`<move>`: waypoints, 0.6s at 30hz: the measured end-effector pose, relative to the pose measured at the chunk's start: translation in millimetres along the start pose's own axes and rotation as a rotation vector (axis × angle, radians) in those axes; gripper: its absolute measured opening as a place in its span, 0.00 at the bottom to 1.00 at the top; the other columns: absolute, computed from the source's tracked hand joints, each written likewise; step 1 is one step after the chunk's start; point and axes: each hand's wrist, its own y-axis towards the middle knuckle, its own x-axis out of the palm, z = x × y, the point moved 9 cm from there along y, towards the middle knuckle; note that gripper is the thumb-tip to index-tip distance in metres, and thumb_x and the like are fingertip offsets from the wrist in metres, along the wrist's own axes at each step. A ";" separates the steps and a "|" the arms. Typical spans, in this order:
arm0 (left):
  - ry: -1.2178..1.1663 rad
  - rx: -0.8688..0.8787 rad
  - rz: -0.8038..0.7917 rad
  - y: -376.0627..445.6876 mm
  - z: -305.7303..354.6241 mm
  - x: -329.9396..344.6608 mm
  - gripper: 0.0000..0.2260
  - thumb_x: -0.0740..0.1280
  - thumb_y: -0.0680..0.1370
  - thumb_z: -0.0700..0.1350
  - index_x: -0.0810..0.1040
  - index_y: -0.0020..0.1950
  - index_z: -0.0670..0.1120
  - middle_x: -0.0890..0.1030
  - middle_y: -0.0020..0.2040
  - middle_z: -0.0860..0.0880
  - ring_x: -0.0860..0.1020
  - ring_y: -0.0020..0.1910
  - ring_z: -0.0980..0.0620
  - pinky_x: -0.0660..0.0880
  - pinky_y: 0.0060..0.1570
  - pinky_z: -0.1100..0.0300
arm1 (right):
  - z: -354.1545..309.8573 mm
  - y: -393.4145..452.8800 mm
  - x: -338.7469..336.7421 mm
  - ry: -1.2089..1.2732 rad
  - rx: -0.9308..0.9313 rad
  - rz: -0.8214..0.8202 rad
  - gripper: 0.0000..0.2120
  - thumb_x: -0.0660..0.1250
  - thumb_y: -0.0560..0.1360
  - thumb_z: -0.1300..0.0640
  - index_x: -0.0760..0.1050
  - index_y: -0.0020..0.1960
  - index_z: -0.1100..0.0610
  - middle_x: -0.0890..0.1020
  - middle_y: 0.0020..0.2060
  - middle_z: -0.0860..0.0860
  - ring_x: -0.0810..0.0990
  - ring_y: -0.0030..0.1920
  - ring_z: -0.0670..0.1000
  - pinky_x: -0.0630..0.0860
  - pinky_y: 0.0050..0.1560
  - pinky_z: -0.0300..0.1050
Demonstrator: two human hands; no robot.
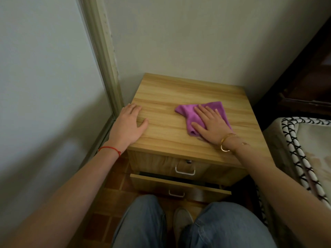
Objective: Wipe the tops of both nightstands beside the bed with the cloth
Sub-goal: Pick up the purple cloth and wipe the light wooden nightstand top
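Note:
A light wooden nightstand (179, 93) stands in the corner against the wall. A crumpled purple cloth (188, 111) lies on the right half of its top. My right hand (210, 122) presses flat on the cloth with straight, spread fingers; a gold bangle circles that wrist. My left hand (129, 122) rests flat on the top's left front edge, fingers straight, holding nothing. A red string is tied round the left wrist.
The nightstand's lower drawer (179, 187) stands pulled out a little; the upper drawer has a white handle (185, 170). A bed mattress with black-and-white piping (295, 140) lies to the right. A door frame (105, 68) runs down the left. My knees are below.

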 end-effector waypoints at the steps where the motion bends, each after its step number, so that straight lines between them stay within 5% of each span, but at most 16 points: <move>1: -0.002 -0.001 -0.004 0.4 -0.6 0.4 0.28 0.58 0.80 0.59 0.62 0.77 0.47 0.60 0.78 0.47 0.55 0.77 0.49 0.50 0.74 0.56 | -15.6 -0.6 2.1 -0.004 -0.039 0.002 0.33 0.46 0.77 0.35 0.47 0.78 0.48 0.50 0.77 0.48 0.48 0.77 0.50 0.41 0.75 0.49; 6: -0.013 0.015 0.022 2.2 0.2 -0.6 0.27 0.61 0.80 0.56 0.65 0.76 0.44 0.63 0.76 0.45 0.57 0.77 0.47 0.51 0.76 0.55 | -99.7 -49.1 11.4 0.022 -0.383 0.011 0.33 0.47 0.77 0.35 0.45 0.77 0.46 0.49 0.77 0.45 0.45 0.76 0.45 0.39 0.75 0.47; 13: 0.000 0.014 0.021 0.0 1.3 -1.8 0.28 0.58 0.81 0.58 0.62 0.77 0.46 0.60 0.78 0.47 0.54 0.77 0.49 0.47 0.73 0.59 | 1.3 22.8 1.6 -0.003 -0.018 0.019 0.34 0.46 0.77 0.34 0.48 0.77 0.48 0.51 0.77 0.48 0.49 0.77 0.51 0.42 0.75 0.50; 18: -0.010 0.016 0.025 2.1 1.7 -1.5 0.27 0.60 0.80 0.56 0.64 0.76 0.45 0.62 0.77 0.46 0.57 0.77 0.48 0.51 0.76 0.56 | -82.7 -19.5 7.8 0.032 -0.332 0.031 0.34 0.46 0.76 0.34 0.46 0.78 0.47 0.49 0.76 0.45 0.46 0.76 0.45 0.39 0.75 0.47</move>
